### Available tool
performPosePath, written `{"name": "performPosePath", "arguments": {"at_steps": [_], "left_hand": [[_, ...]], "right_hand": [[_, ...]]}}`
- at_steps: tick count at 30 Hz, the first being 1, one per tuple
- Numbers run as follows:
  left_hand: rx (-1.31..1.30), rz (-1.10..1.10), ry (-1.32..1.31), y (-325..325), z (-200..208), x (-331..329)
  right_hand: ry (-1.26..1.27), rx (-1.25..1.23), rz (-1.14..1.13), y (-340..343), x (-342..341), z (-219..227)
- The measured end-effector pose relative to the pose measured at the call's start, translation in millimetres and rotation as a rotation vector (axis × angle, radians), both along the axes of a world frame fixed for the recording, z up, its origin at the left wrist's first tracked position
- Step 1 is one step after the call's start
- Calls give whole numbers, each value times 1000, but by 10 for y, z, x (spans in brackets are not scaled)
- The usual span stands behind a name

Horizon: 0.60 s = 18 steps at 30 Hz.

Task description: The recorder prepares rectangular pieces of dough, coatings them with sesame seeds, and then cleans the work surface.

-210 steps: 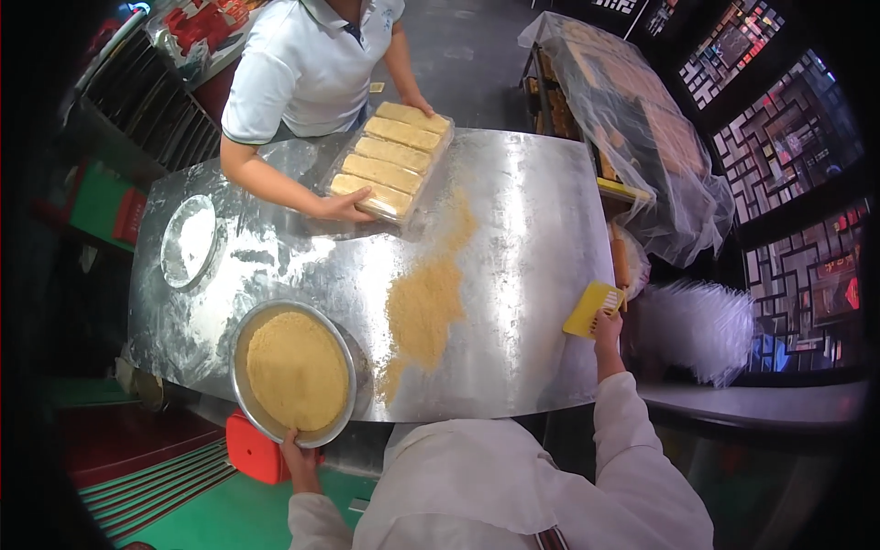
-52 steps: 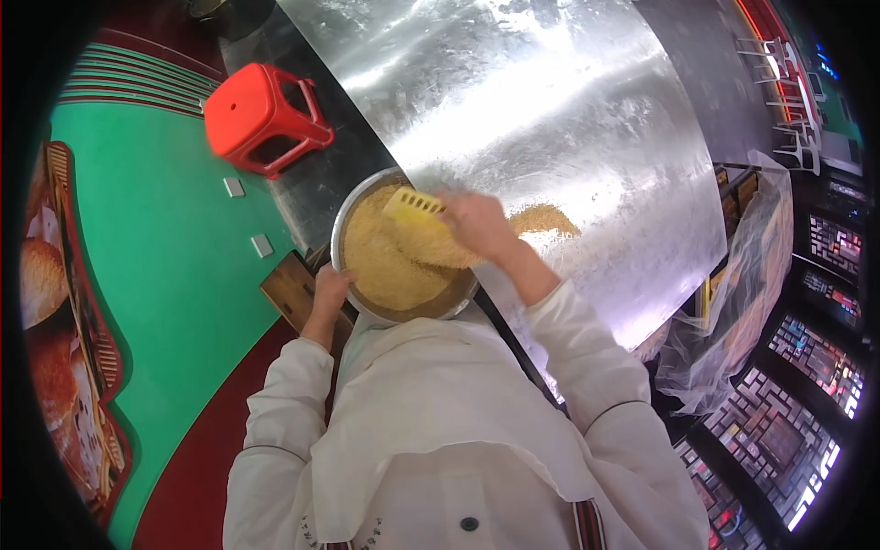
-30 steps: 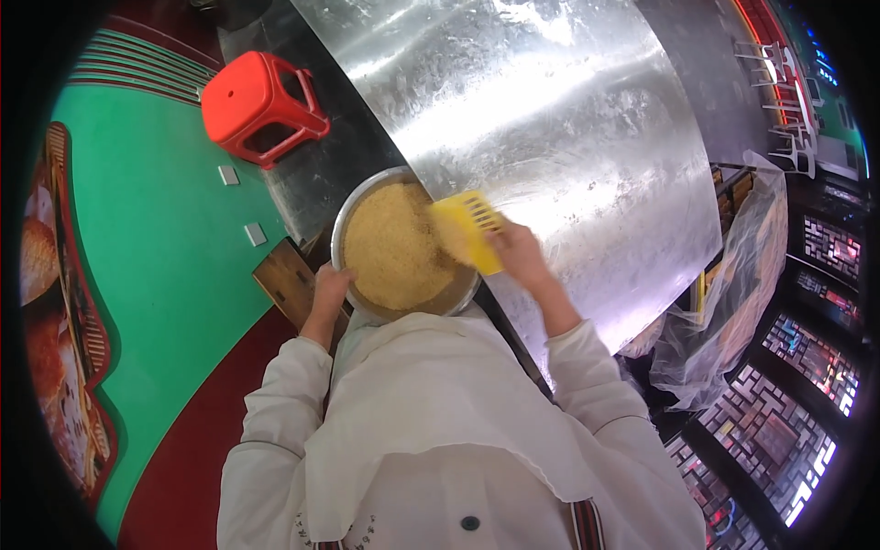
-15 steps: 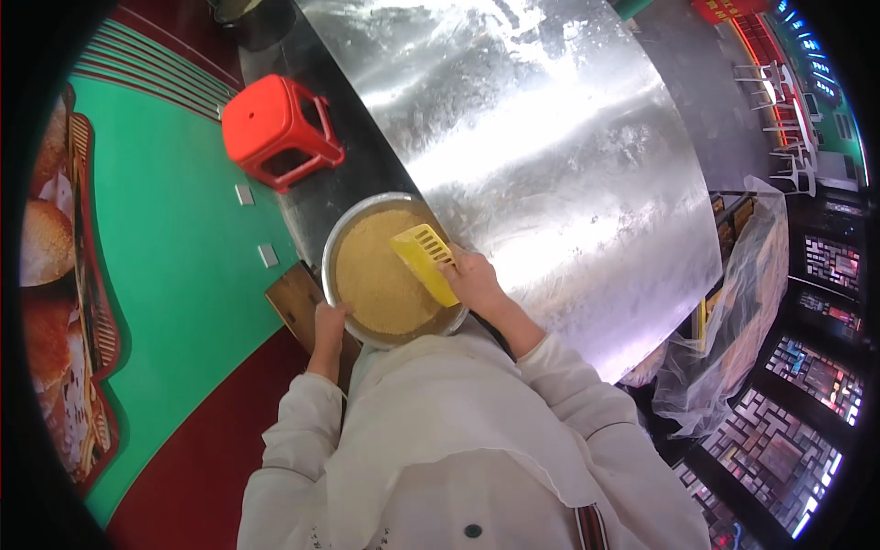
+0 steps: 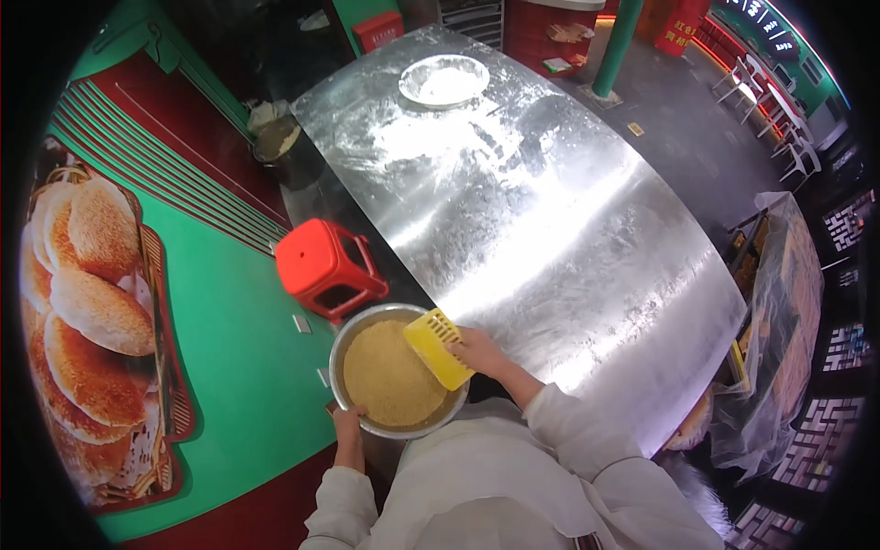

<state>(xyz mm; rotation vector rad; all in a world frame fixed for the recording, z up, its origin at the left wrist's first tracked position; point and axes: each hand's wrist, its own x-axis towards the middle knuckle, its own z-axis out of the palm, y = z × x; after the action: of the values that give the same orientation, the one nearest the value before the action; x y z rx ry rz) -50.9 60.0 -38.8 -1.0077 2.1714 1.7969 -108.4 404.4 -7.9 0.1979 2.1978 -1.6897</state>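
Observation:
A round metal basin [image 5: 338, 390] full of tan, fine-grained material [image 5: 387, 374] sits close in front of my body, beside the steel table. My left hand [image 5: 347, 427] grips the basin's near left rim, thumb over the edge. In my right hand [image 5: 478, 351] is a yellow plastic slotted scoop [image 5: 442, 356], tilted above the right side of the basin. Its slotted end points up and away from me. The fingers behind the scoop are partly hidden.
A red plastic stool [image 5: 321, 266] stands just beyond the basin, beside the green wall. The floury steel table [image 5: 559, 238] stretches away to the right, with a white-dusted bowl [image 5: 444, 82] at its far end. Plastic-covered racks [image 5: 779, 339] stand at the right.
The view has tipped up, bringing the far table end and bowl into sight. The basin, hands and stool sit lower in the picture. Both hands keep their holds.

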Motion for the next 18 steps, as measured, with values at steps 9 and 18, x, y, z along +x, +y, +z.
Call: {"name": "performPosePath", "arguments": {"at_steps": [9,18], "left_hand": [[149,67,83,-306,818,-183],[468,-392,45,1224,831,-2128]], "right_hand": [[88,-339,-914,1779,407,-388],[126,-215,-1066,1941,-25,-71]]}}
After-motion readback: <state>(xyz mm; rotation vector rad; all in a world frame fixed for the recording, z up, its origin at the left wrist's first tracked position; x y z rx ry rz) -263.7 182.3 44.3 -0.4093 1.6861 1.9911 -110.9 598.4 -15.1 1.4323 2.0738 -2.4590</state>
